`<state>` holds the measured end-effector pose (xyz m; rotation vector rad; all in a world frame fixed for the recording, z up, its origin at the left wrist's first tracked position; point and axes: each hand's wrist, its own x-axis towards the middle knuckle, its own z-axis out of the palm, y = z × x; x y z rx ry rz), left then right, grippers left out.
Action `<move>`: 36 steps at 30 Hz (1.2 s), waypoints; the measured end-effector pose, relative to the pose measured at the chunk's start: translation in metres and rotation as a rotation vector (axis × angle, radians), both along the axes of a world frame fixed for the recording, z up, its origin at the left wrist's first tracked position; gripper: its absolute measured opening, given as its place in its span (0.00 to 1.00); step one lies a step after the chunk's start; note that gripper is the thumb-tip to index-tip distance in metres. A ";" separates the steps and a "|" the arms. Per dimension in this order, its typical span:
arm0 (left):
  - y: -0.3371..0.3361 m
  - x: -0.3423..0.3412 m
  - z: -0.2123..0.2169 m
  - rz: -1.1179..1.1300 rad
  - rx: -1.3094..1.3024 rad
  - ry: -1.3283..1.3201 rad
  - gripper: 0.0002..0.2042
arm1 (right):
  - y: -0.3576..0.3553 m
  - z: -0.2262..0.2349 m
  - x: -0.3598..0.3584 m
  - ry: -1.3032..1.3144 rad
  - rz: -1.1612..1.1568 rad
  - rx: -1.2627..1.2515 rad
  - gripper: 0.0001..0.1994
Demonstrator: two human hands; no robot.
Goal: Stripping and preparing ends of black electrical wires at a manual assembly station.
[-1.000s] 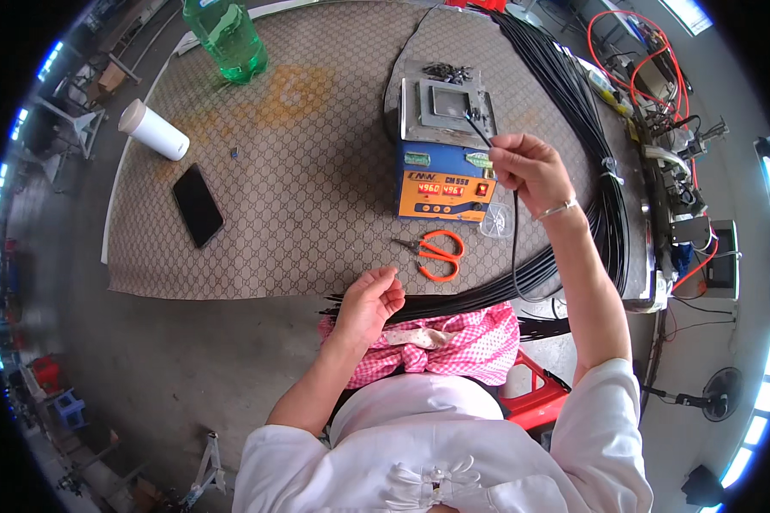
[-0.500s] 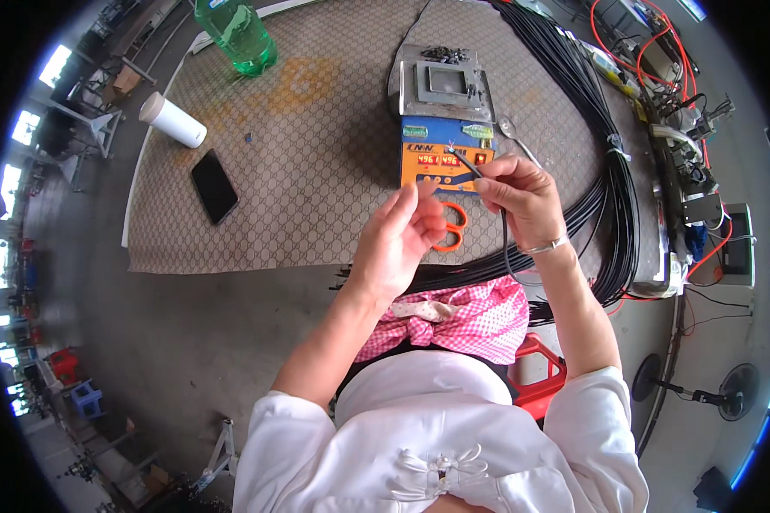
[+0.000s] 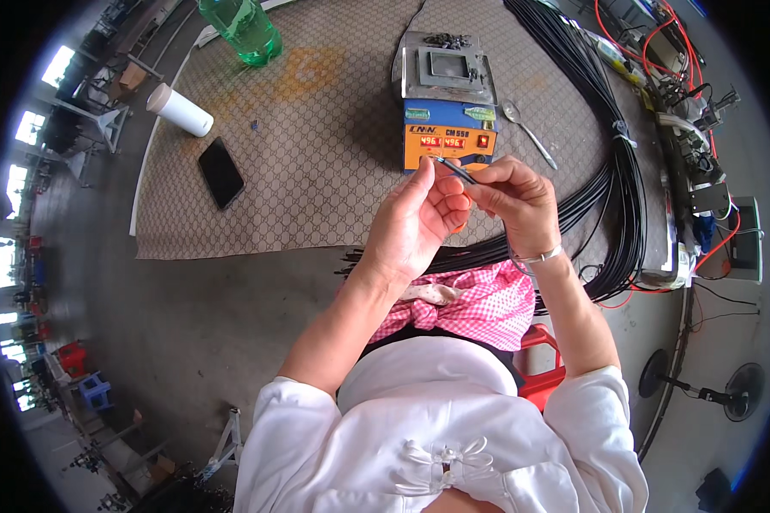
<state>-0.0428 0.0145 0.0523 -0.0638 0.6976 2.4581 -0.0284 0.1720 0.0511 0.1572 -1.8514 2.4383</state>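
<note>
My right hand (image 3: 522, 205) pinches a thin black cable (image 3: 456, 170) close to its end. The cable's tip points up and left, to where the thumb and forefinger of my left hand (image 3: 415, 218) close on its fine wires. The other fingers of my left hand are curled. Just beyond both hands stands a blue and orange solder pot (image 3: 445, 115) with a lit red display and a square metal well on top. Orange-handled scissors (image 3: 460, 228) lie under the hands, mostly hidden by my left fingers.
A thick bundle of black cables (image 3: 629, 197) curves along the table's right side and front edge. A metal spoon (image 3: 530, 137) lies right of the solder pot. At the left are a black phone (image 3: 222, 173), a white tumbler (image 3: 180, 111) and a green bottle (image 3: 244, 34).
My left hand has come up and right to the cable's tip, its fingers closing there. The cable end, in my right hand, has come lower and nearer. The view has shifted slightly.
</note>
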 end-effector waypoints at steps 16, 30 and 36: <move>-0.006 0.010 -0.026 0.169 -0.100 0.159 0.08 | -0.023 -0.019 0.022 -0.110 0.025 -0.019 0.03; -0.043 0.018 -0.046 0.137 -0.117 0.099 0.12 | -0.015 -0.110 -0.018 0.336 -0.002 1.337 0.15; -0.051 0.016 -0.053 0.199 -0.138 0.118 0.12 | -0.018 -0.093 -0.024 0.025 -0.009 1.029 0.12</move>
